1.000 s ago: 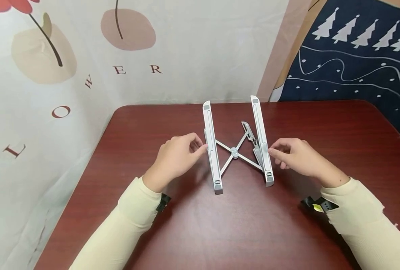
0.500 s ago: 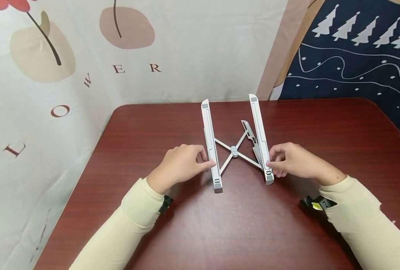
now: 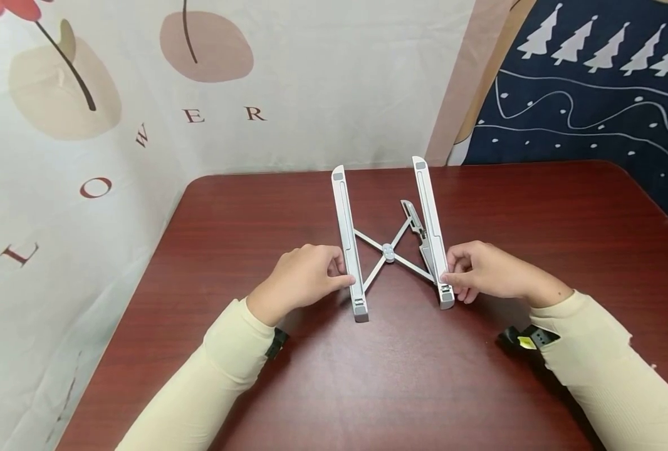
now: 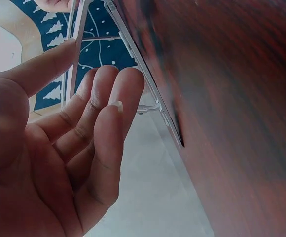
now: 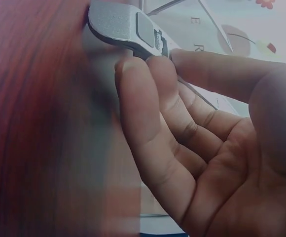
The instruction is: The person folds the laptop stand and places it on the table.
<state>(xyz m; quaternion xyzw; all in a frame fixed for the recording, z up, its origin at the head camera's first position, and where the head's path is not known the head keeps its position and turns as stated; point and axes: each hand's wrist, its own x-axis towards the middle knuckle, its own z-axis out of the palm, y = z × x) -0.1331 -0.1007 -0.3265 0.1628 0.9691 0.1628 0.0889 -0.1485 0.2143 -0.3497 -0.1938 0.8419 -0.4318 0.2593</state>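
Silver folding stand (image 3: 388, 252) held from both sides

On my head view, the stand sits on the red-brown table (image 3: 334, 388), a little right of the middle and towards the far edge. Its left rail (image 3: 348, 235) and right rail (image 3: 432, 225) run from near to far, apart from each other, with slim crossbars (image 3: 406, 264) making an X between them. I can see a slotted lower leg (image 3: 413, 214) angled out to the left of the right rail, and both rails rise towards their far ends.

The left hand (image 3: 306, 275) holds the left rail close to its near end, thumb on top, fingers curled at the outer side; my left wrist view does not let me judge how firmly the fingertips meet it. The right hand (image 3: 489, 269) pinches the right rail near its near end, thumb above and fingers bent in from the right. My right wrist feed shows that rail's rounded near end with a grey pad (image 5: 144, 29) just beside the fingertips.

Both arms wear cream sleeves, and I make out a black strap (image 3: 276, 343) at the left wrist. At the far left hangs a pale cloth (image 3: 323, 69) with printed letters; at the far right, a dark blue cloth (image 3: 582, 147) with white trees.
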